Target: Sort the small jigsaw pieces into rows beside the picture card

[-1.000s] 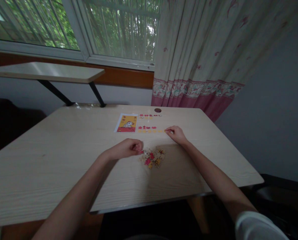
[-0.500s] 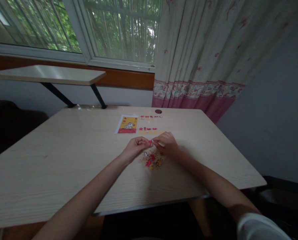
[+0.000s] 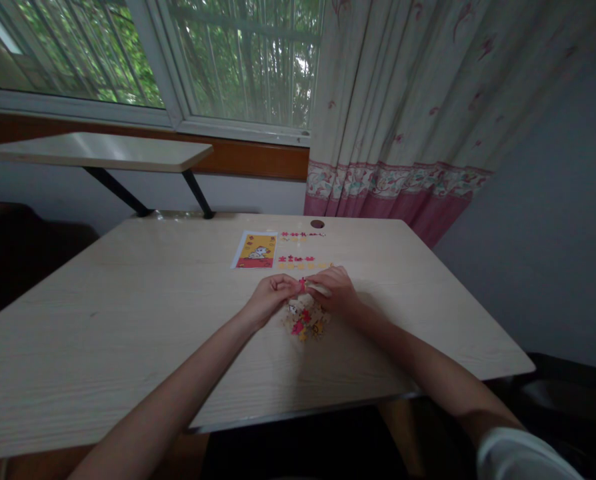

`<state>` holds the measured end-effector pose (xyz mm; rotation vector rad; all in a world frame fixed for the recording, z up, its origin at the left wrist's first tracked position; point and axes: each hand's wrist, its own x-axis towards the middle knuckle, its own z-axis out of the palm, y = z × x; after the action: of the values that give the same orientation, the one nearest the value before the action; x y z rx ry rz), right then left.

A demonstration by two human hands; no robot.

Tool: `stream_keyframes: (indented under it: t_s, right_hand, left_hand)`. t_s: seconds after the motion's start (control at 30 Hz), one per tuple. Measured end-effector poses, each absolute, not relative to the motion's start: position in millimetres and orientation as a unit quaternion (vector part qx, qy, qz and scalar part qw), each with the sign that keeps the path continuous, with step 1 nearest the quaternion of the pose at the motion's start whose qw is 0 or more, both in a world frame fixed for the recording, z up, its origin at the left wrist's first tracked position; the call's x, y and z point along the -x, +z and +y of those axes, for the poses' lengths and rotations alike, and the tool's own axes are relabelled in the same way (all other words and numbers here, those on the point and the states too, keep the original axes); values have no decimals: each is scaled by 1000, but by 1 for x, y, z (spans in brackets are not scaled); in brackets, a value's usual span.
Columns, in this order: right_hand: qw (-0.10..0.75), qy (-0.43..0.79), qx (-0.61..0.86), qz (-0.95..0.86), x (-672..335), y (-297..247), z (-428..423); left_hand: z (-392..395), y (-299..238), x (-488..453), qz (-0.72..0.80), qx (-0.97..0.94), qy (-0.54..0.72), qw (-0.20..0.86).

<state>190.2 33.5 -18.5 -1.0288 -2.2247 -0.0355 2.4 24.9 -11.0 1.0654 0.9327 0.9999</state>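
Observation:
My left hand (image 3: 271,297) and my right hand (image 3: 334,291) meet above a small heap of loose puzzle pieces (image 3: 305,323) on the pale wooden table (image 3: 128,320). Between their fingertips both pinch a small red puzzle piece (image 3: 301,286). Beyond the hands lie two short rows of sorted red and yellow pieces (image 3: 298,261), and to their left a yellow and red reference picture (image 3: 255,250).
A round cable hole (image 3: 317,224) is in the table near its far edge. A second tabletop on black legs (image 3: 103,152) stands behind under the window. A flowered curtain (image 3: 403,120) hangs at the right, by a grey wall.
My right hand came back from the sorted rows to the heap. My left hand rose with a red piece, and both hands now pinch it together.

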Motion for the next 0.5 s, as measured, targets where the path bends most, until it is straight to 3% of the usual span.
stream_keyframes:
  t_s: [0.3,0.5]
  right_hand:
    - [389,-26,439,-809,-214,-19,50]
    - [364,-1,478,-800,-225,-18,71]
  left_hand:
    - [36,-10,9,466,-496,472,561]
    - [38,-13,10,474,-517,467,538]
